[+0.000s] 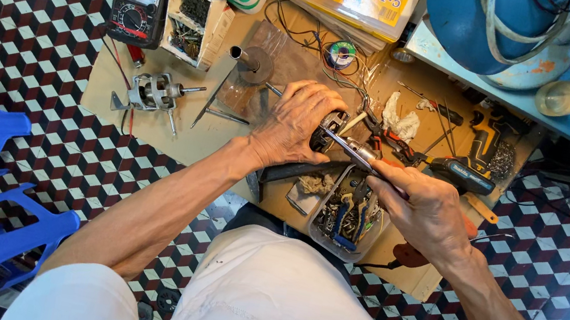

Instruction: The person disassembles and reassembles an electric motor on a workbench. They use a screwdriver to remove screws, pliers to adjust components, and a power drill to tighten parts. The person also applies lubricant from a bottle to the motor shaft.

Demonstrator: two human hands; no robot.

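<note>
Head view:

- The left hand [297, 125] is closed over a round metal motor part with dark windings [327, 130], pinning it against the brown cardboard work sheet [150, 130]. Only the part's right edge shows past the fingers.
- The right hand [423, 208] is clamped around a slim, shiny metal hand tool [353, 149]. The tool slants up and leftward from this grip, and its tip meets the motor part at the exposed edge.
- Judged technique: keep the left palm pressing straight down so the round body cannot roll; steer the tool along its own axis with light force, since polished steel on a curved metal rim is likely to slip.
- Directly below the tool grip sits a clear plastic tray of pliers and small hardware [346, 218]; its thin wall looks flexible.
- Beyond the right knuckles lies a teal-and-black cordless drill [465, 168], with hard moulded casing.
- Left of the holding hand, well apart, rests a bare silver motor frame with a projecting shaft [152, 91], rigid and angular.
- Farther left and up stands a black analogue multimeter with a dial [138, 0].
- The floor [45, 16] bears a red, black and white cube pattern.
</note>
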